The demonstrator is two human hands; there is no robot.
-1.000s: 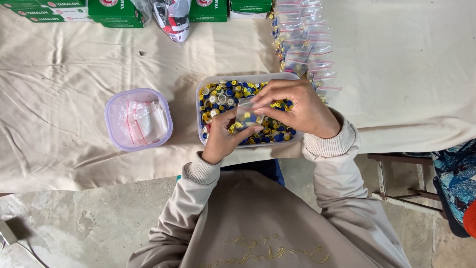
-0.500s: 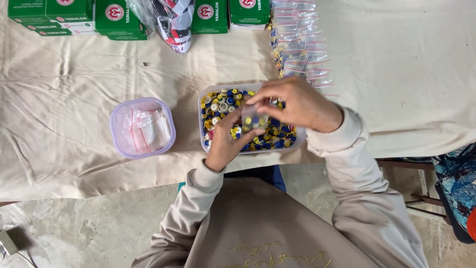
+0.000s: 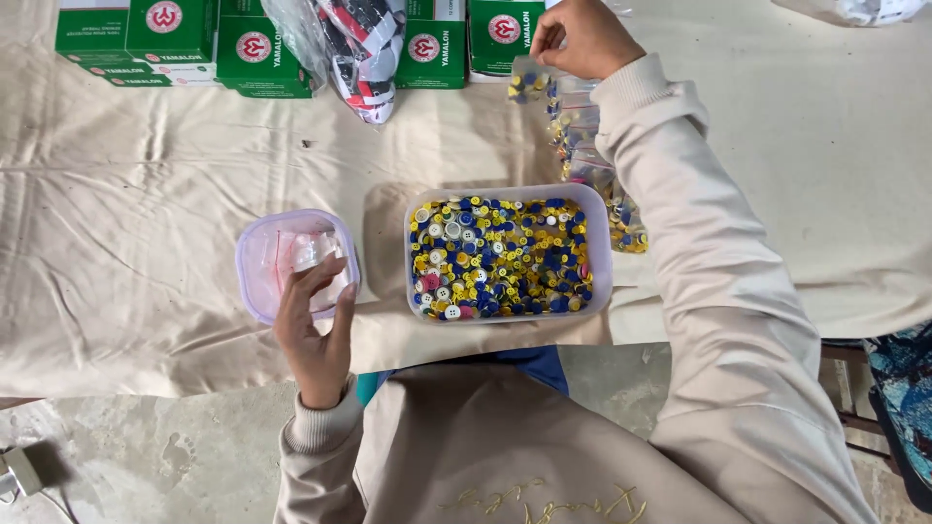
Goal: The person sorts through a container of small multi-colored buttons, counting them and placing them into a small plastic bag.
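Right hand is stretched to the far side of the bench, fingers pinched shut on a small clear bag of buttons, at the far end of a row of filled clear bags lying beside the button tub.

Left hand is at the near rim of the small lilac-rimmed container, fingers reaching in and touching the empty clear bags inside; whether they have closed on one I cannot tell.

Clear tub of yellow, blue and white buttons sits uncovered between the two hands.

Risks, as judged:
- The right sleeve passes over the bag row and close to the tub's right wall; dragging it could sweep bags or nudge the tub.
- The pinched bag may spill if its mouth is unsealed; seal not visible.
- The empty bags cling, so several may lift together.
- The cloth is wrinkled and could shift under a sliding container.
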